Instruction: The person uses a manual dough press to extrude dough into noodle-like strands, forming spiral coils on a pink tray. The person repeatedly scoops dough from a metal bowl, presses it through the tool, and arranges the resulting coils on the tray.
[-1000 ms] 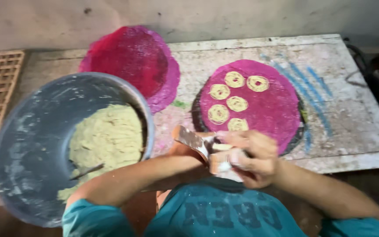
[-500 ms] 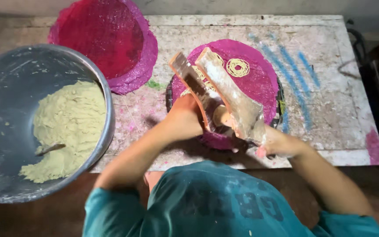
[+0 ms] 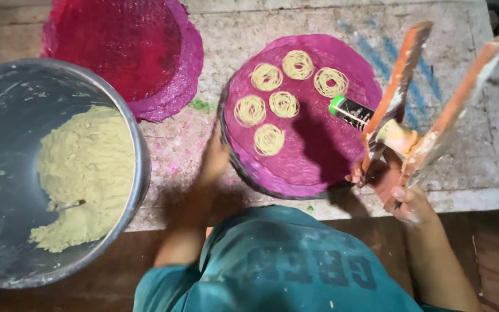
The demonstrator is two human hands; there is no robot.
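Worn and paint-streaked, the bench [image 3: 463, 144] carries all that is being worked with. The right hand [image 3: 402, 188] is wrapped around the lower ends of a two-armed wooden press [image 3: 428, 110], its grip closed on both handles where they meet; the arms are held splayed upward and away from the hand, seemingly so that the lump of dough seated between them is kept free. The press is thus found directly above that grip, lifted off the bench. Just left of the grip lies a round pink mat [image 3: 313, 150], and on it six pale noodle coils [image 3: 284, 104] are laid apart from one another, none touching. A small dark bottle with a green cap [image 3: 350, 111] rests on the mat, close beside the press. The left hand [image 3: 215, 159] is laid flat with fingers spread on the mat's near-left rim, apparently so that the mat is steadied; nothing is pinched in it. Further left of that hand, a second pink mat [image 3: 116, 52] lies bare, and a large metal bowl [image 3: 7, 115] holds yellowish dough [image 3: 85, 173] with a spoon handle sunk in it. Nothing stands between the press and the mat except the bottle.
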